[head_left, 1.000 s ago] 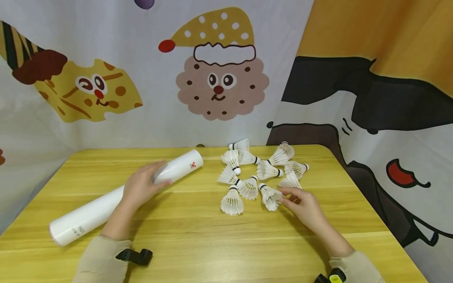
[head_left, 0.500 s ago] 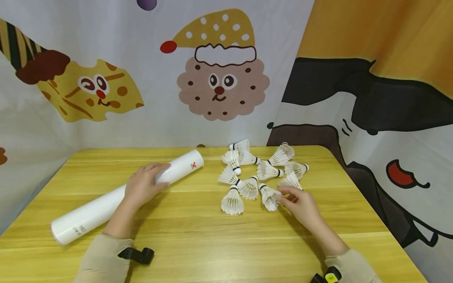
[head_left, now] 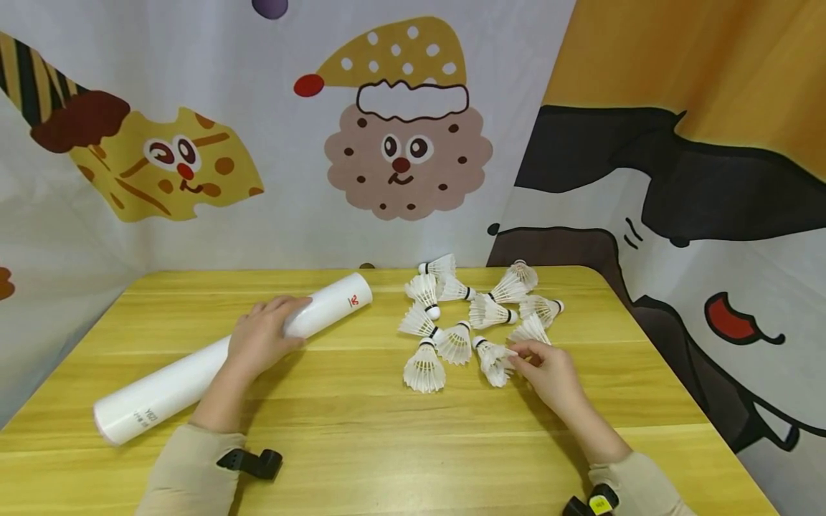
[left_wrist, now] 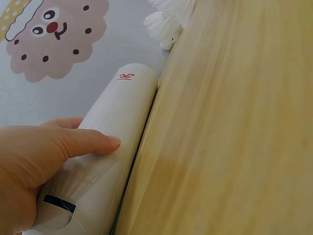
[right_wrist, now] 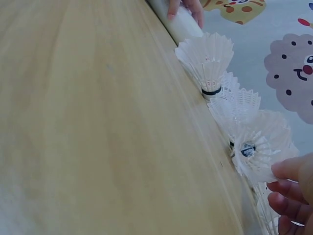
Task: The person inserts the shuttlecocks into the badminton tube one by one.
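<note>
My left hand (head_left: 261, 337) grips a long white tube (head_left: 171, 387) lying slantwise on the left of the table, thumb on the near side and fingers over the top. In the left wrist view a red logo marks the tube's far end and a shuttlecock picture shows near the thumb. My right hand (head_left: 551, 373) pinches the feather rim of a white shuttlecock (head_left: 492, 361) between thumb and index finger. Its cork end points up and left in the head view. In the right wrist view the feather skirt opens toward the camera, the other fingers loosely curled below.
Several more shuttlecocks (head_left: 424, 367) lie in a loose cluster across the table's far right, some overlapping. One shuttlecock (head_left: 531, 330) is right behind my right hand. A cartoon-print curtain (head_left: 413, 244) hangs directly behind the wooden table (head_left: 387, 459).
My right wrist has shifted slightly left, and the pinched shuttlecock's skirt has moved a little toward me. My left thumb has slid back slightly along the tube.
</note>
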The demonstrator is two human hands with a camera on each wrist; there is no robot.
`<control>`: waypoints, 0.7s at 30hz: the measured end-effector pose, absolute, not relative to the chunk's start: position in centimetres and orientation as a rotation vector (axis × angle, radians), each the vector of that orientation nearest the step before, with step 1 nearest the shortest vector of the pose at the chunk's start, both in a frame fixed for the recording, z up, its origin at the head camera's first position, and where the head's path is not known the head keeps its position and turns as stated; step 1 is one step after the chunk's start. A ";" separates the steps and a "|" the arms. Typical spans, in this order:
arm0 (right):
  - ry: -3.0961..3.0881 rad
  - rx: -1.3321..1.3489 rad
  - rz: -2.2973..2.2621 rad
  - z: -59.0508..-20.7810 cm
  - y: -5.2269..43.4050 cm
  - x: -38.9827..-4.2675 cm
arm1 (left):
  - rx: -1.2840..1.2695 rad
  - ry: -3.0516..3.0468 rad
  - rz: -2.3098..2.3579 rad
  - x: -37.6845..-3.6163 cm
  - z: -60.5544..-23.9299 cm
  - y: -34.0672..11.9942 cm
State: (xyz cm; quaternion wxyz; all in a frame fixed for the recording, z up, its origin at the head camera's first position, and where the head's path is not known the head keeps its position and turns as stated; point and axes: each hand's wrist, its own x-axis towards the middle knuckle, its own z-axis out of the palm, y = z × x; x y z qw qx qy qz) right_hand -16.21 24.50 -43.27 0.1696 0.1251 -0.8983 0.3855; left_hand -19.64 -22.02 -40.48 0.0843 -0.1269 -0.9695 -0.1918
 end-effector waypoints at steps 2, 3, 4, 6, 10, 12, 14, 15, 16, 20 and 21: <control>-2.568 0.319 1.086 -43.2 24.6 -16.2 | -0.376 -2.895 -0.571 -19.7 -40.5 -22.0; -2.573 0.301 1.085 -43.1 24.6 -16.1 | -0.375 -2.894 -0.571 -19.6 -40.5 -22.0; -2.575 0.291 1.082 -43.1 24.6 -16.1 | -0.375 -2.894 -0.571 -19.6 -40.5 -22.0; -2.570 0.283 1.070 -42.9 24.6 -16.0 | -0.380 -2.887 -0.570 -19.6 -40.6 -22.0; -2.552 0.276 1.057 -42.6 24.6 -15.8 | -0.399 -2.865 -0.560 -19.6 -40.6 -22.2; -2.543 0.268 1.063 -42.4 24.5 -15.7 | -0.417 -2.848 -0.550 -19.5 -40.6 -22.3; -2.539 0.253 1.073 -42.1 24.5 -15.6 | -0.430 -2.835 -0.543 -19.4 -40.5 -22.4; -2.537 0.246 1.080 -42.0 24.5 -15.5 | -0.437 -2.828 -0.543 -19.3 -40.5 -22.5; -2.535 0.239 1.088 -41.8 24.5 -15.5 | -0.442 -2.821 -0.544 -19.3 -40.5 -22.5; -2.520 0.218 1.111 -41.1 24.5 -15.2 | -0.457 -2.785 -0.557 -19.0 -40.3 -22.5; -2.513 0.216 1.114 -40.9 24.5 -15.1 | -0.462 -2.771 -0.557 -18.9 -40.2 -22.5</control>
